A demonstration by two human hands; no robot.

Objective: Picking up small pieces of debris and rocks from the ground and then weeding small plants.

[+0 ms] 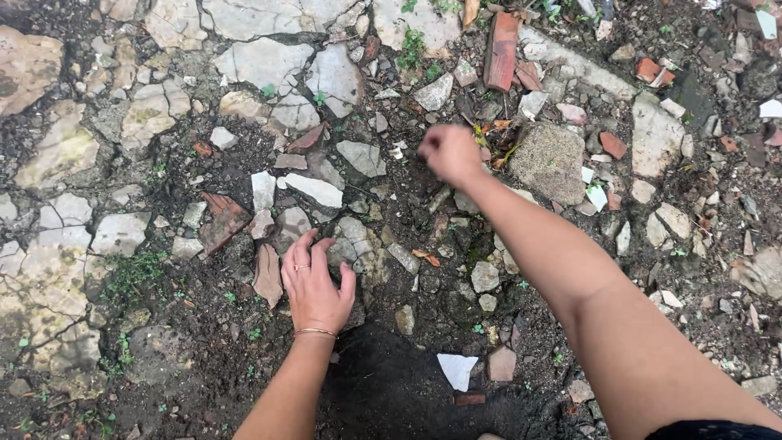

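Seemingly mid-clearing of rubble, the left hand [314,285] lies spread, fingers open, palm down on a grey stone [352,244] sunk in dark soil [391,383]. Farther out, the right hand [450,152] is curled into a loose fist beside a round rock [552,161]; whether it pinches anything cannot be told. Lifting the stone would likely need fingertips worked under its edge

Head camera looks steeply down, close over rubble-strewn ground [391,383].
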